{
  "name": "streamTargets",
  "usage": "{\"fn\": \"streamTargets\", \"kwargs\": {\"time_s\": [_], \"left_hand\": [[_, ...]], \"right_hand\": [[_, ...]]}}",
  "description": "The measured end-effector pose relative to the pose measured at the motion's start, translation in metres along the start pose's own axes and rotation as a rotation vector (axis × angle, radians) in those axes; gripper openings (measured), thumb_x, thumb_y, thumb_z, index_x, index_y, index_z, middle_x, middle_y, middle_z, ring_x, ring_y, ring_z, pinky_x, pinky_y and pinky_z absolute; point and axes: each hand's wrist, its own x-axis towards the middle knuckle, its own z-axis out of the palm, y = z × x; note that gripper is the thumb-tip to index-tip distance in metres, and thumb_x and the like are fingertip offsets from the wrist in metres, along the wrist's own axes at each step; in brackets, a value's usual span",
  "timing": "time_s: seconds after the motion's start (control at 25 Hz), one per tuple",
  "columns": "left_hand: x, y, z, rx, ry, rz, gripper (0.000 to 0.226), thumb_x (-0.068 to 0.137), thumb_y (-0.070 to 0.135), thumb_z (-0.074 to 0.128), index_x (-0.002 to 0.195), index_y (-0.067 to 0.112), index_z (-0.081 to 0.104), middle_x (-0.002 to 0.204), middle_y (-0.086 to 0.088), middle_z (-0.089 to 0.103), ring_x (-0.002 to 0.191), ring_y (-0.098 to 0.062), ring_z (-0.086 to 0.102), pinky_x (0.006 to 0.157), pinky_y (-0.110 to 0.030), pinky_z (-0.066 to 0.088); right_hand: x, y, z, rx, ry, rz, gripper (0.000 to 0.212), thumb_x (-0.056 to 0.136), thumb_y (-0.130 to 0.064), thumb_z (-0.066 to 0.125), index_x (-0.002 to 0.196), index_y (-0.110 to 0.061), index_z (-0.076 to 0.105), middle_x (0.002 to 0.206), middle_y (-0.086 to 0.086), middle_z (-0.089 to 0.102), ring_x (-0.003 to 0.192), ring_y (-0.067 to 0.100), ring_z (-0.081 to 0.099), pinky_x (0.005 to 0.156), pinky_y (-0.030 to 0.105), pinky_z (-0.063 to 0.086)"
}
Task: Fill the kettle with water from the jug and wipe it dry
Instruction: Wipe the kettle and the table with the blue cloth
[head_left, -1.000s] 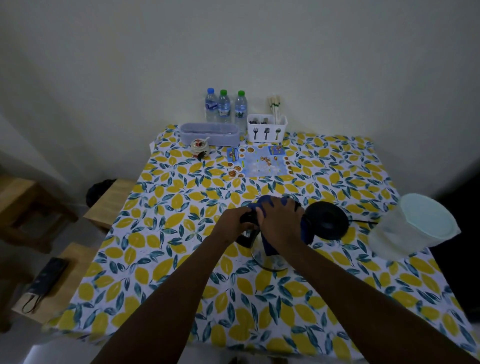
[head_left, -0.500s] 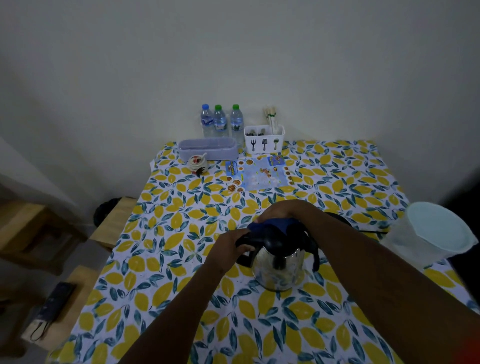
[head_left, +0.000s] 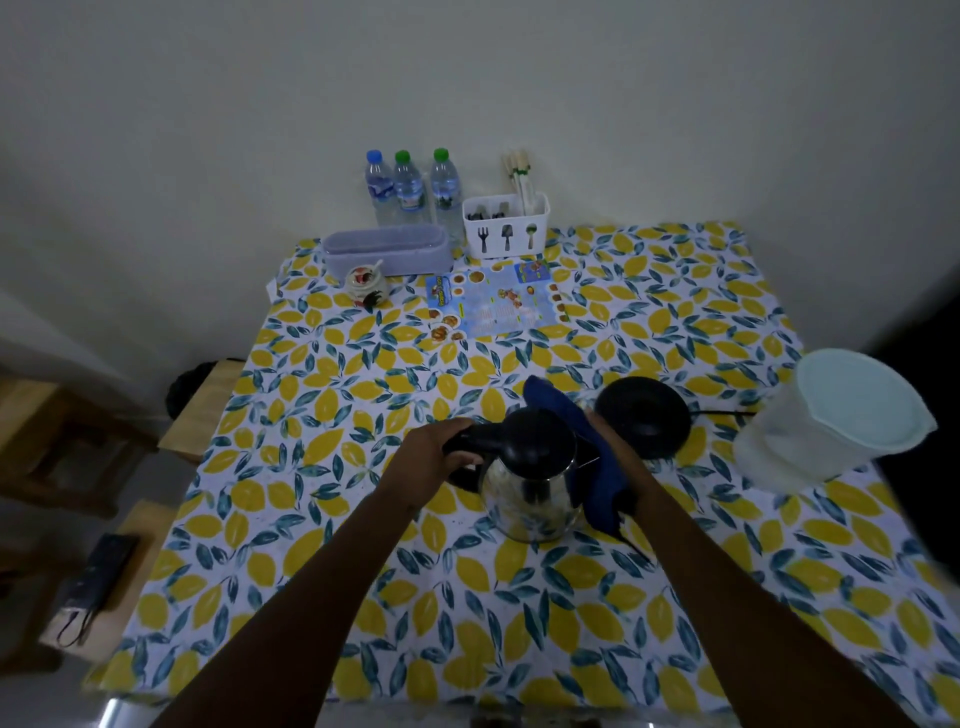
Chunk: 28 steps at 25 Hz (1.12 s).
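Kettle (head_left: 530, 491), a rounded shiny steel body with a black domed lid, stands on the lemon-print tablecloth (head_left: 311, 545). The left hand (head_left: 436, 454) is closed around its black handle. The right hand (head_left: 615, 457) presses a soft blue cloth (head_left: 587, 467) against the kettle's right side; half a second ago that cloth lay over the lid. Just right of the kettle sits the round black base (head_left: 644, 421), and further right the translucent plastic jug (head_left: 831, 421).
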Motion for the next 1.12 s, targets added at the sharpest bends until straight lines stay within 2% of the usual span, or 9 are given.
{"fn": "streamTargets", "kwargs": {"time_s": [0.12, 0.2, 0.36, 0.44, 0.52, 0.64, 0.72, 0.92, 1.12], "left_hand": [[0.001, -0.001, -0.001, 0.021, -0.01, -0.002, 0.027, 0.084, 0.02, 0.07, 0.111, 0.021, 0.065, 0.098, 0.004, 0.07, 0.087, 0.005, 0.057, 0.072, -0.003, 0.04], [0.002, -0.005, 0.0, 0.007, -0.005, -0.039, 0.035, 0.084, 0.022, 0.071, 0.119, 0.02, 0.063, 0.108, 0.0, 0.07, 0.096, -0.004, 0.059, 0.078, -0.012, 0.042], [0.001, -0.003, 0.0, -0.005, -0.016, -0.028, 0.033, 0.085, 0.02, 0.071, 0.117, 0.019, 0.063, 0.102, 0.003, 0.068, 0.095, -0.011, 0.061, 0.078, -0.016, 0.042], [0.0, 0.0, -0.001, -0.002, -0.015, -0.018, 0.03, 0.085, 0.02, 0.07, 0.114, 0.018, 0.064, 0.099, 0.005, 0.067, 0.092, -0.01, 0.06, 0.075, -0.009, 0.04], [0.0, 0.001, -0.002, 0.003, -0.03, -0.019, 0.028, 0.085, 0.02, 0.069, 0.113, 0.017, 0.064, 0.097, 0.002, 0.068, 0.09, -0.011, 0.06, 0.073, -0.004, 0.038], [0.002, 0.003, -0.006, 0.01, -0.058, -0.018, 0.027, 0.084, 0.017, 0.07, 0.11, 0.016, 0.064, 0.093, 0.0, 0.067, 0.087, -0.013, 0.059, 0.07, -0.006, 0.038], [0.003, 0.003, -0.008, 0.017, -0.087, -0.024, 0.031, 0.083, 0.015, 0.071, 0.112, 0.013, 0.064, 0.098, -0.008, 0.069, 0.091, -0.017, 0.06, 0.073, -0.021, 0.041], [0.004, -0.002, -0.016, -0.002, -0.139, -0.034, 0.043, 0.079, 0.026, 0.069, 0.12, 0.013, 0.062, 0.111, -0.012, 0.069, 0.1, -0.015, 0.057, 0.083, -0.029, 0.04], [-0.009, -0.01, 0.002, -0.01, -0.097, -0.095, 0.029, 0.094, 0.029, 0.059, 0.115, 0.011, 0.052, 0.099, -0.012, 0.064, 0.087, -0.025, 0.061, 0.067, -0.03, 0.042]], "right_hand": [[-0.003, 0.008, 0.0, 0.091, 0.057, -0.027, 0.03, 0.098, -0.04, 0.045, 0.108, -0.019, 0.064, 0.082, -0.004, 0.076, 0.083, 0.015, 0.07, 0.068, 0.03, 0.055], [0.002, 0.012, 0.0, 0.129, 0.051, -0.01, 0.029, 0.099, -0.035, 0.045, 0.106, -0.017, 0.067, 0.083, -0.002, 0.077, 0.087, 0.021, 0.069, 0.069, 0.034, 0.056], [-0.007, 0.028, 0.003, 0.176, 0.077, 0.024, 0.035, 0.102, -0.034, 0.035, 0.123, -0.016, 0.057, 0.125, 0.016, 0.062, 0.109, 0.029, 0.058, 0.085, 0.04, 0.053], [-0.023, 0.049, 0.019, 0.427, 0.027, -0.111, 0.043, 0.104, -0.031, 0.024, 0.121, -0.014, 0.06, 0.103, 0.014, 0.072, 0.087, 0.026, 0.067, 0.071, 0.037, 0.057], [-0.041, 0.071, 0.048, 0.528, 0.277, -0.146, 0.049, 0.106, -0.029, 0.021, 0.105, -0.02, 0.069, 0.078, 0.002, 0.071, 0.07, 0.017, 0.066, 0.07, 0.039, 0.051], [-0.058, 0.092, 0.1, 0.244, 0.709, -0.243, 0.04, 0.103, -0.028, 0.035, 0.142, -0.017, 0.041, 0.138, 0.013, 0.051, 0.121, 0.032, 0.052, 0.103, 0.052, 0.042], [-0.055, 0.094, 0.121, 0.048, 0.862, -0.273, 0.049, 0.103, -0.027, 0.034, 0.149, -0.012, 0.027, 0.153, 0.019, 0.032, 0.136, 0.036, 0.037, 0.11, 0.054, 0.034], [-0.041, 0.106, 0.103, -0.01, 1.03, -0.235, 0.044, 0.104, -0.025, 0.033, 0.14, -0.002, 0.04, 0.138, 0.026, 0.048, 0.122, 0.042, 0.049, 0.1, 0.052, 0.042], [-0.043, 0.103, 0.069, -0.088, 0.936, -0.209, 0.038, 0.102, -0.024, 0.038, 0.132, -0.004, 0.05, 0.127, 0.022, 0.058, 0.11, 0.039, 0.057, 0.088, 0.042, 0.047]]}}
